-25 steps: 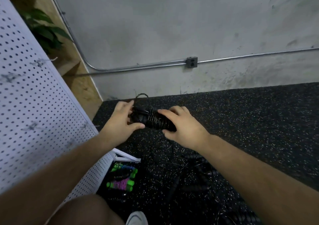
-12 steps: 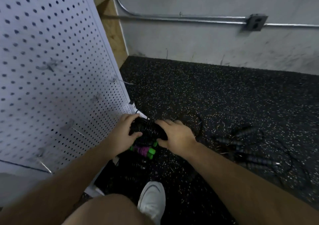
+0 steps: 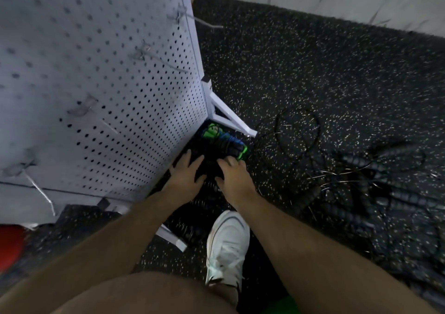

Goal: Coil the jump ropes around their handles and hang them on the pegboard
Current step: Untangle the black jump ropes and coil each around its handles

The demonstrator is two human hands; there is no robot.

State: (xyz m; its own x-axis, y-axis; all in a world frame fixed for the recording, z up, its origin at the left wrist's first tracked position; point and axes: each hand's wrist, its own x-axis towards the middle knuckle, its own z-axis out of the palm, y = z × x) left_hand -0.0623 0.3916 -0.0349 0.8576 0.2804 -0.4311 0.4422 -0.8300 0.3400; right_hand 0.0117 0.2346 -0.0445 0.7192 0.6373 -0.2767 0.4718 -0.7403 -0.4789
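A coiled black jump rope [image 3: 209,169] sits low over the floor between my hands, close to the foot of the white pegboard [image 3: 101,77]. My left hand [image 3: 186,172] grips its left end and my right hand [image 3: 234,176] grips its right end. Just beyond my fingers lies a coiled rope with green and blue handles [image 3: 225,142] beside the pegboard's white foot [image 3: 231,118]. Metal hooks [image 3: 204,23] stick out of the board. Loose black ropes with ribbed handles [image 3: 375,183] lie tangled on the floor at right. The frame is blurred.
Speckled black rubber flooring [image 3: 313,61] covers the ground up to a grey wall at the back. My white shoe [image 3: 227,246] stands just behind my hands. A red object [image 3: 10,246] sits at the left edge under the board.
My hands have carried the black coiled rope down from chest height to near the floor at the pegboard's base. My view has tilted steeply downward.
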